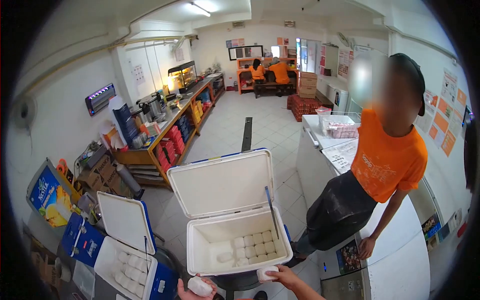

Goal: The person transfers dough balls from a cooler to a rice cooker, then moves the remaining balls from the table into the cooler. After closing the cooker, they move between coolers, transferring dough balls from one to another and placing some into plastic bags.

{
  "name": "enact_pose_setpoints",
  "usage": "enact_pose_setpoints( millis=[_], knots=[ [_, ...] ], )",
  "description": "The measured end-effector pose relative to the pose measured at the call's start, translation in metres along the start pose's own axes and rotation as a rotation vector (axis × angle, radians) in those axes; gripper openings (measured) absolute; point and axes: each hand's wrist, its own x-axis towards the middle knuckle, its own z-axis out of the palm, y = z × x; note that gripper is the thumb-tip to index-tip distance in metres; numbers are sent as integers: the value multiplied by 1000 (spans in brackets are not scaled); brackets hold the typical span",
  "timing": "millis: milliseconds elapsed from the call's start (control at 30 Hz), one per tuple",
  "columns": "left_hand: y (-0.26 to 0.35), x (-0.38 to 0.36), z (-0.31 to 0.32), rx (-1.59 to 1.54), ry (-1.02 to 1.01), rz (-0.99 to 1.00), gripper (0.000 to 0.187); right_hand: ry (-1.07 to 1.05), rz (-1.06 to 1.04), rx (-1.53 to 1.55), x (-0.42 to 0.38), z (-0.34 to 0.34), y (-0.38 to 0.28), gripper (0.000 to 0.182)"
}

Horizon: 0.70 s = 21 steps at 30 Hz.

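At the bottom of the view my left hand [186, 293] holds a rounded white packet [201, 286], with fingertips showing at its far side. Another rounded white packet [266, 273] is gripped at its right end by my right hand [285, 276], just over the near rim of the large cooler [207, 234]. The cooler's lid [222, 182] stands raised. Several matching white packets [259, 249] sit in rows on the right side inside, and a single one [225, 257] lies left of them. What the packets contain cannot be made out.
A second cooler [161, 280] with its lid up holds several white packets at lower left. To the right a person in an orange shirt [387, 162] stands by white chest freezers [400, 240]. A long counter [165, 131] lines the left; two people sit at the back.
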Motion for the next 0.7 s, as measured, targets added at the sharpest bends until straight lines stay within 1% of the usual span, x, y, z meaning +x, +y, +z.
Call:
enact_pose_setpoints(
  millis=[100, 133, 167, 200, 233, 267, 300, 333, 367, 400, 433, 467, 500, 533, 567, 600, 633, 667, 700],
  knots=[
    [28, -6, -33, 58, 50, 70, 72, -65, -17, -72, 16, 18, 0, 59],
    [37, -7, -34, 55, 48, 71, 72, -65, -18, -76, 20, 28, -1, 59],
    [45, -9, -36, 51, -30, 54, 58, -31, -50, -102, 24, 39, -3, 60],
    [50, -14, -42, 34, -101, 43, 49, 3, -71, -139, 25, 48, -5, 61],
    [60, -6, -56, 84, -87, 81, 48, -3, -35, -176, 27, 55, -8, 61],
    [71, 1, -73, 114, -45, 143, 50, -3, -96, -189, 32, 66, -10, 59],
    [78, -2, -68, 31, 11, 144, 45, -27, -142, -220, 34, 80, -8, 57],
    [87, -8, -62, 4, 11, 156, 45, -94, -52, -311, 32, 94, -7, 57],
    [102, -13, -53, -1, 24, 176, 44, -96, -97, -207, 34, 111, -8, 55],
    [119, -21, -55, -47, -156, 207, 45, -96, -132, -96, 38, 132, -7, 53],
    [139, -27, -63, -63, -201, 215, 47, -163, -40, -176, 39, 156, -5, 53],
    [167, -34, -72, -62, -254, 207, 50, -185, -92, -129, 40, 184, -4, 51],
    [193, -42, -82, -104, -263, 220, 52, -186, -155, -65, 42, 209, 3, 49],
    [222, -49, -93, -134, -290, 217, 54, -205, -109, -102, 49, 231, 15, 49],
    [254, -54, -106, -161, -275, 237, 54, -217, -103, -129, 59, 251, 26, 50],
    [285, -59, -117, -42, -141, 337, 56, -223, -105, -150, 66, 271, 34, 51],
    [317, -63, -125, 83, -8, 425, 58, -198, -55, -174, 71, 294, 42, 54],
    [348, -73, -122, 377, 182, 530, 63, -202, -40, -181, 72, 316, 44, 54],
    [382, -76, -127, 668, 368, 612, 68, -263, -9, -249, 76, 337, 50, 59]
  ],
)
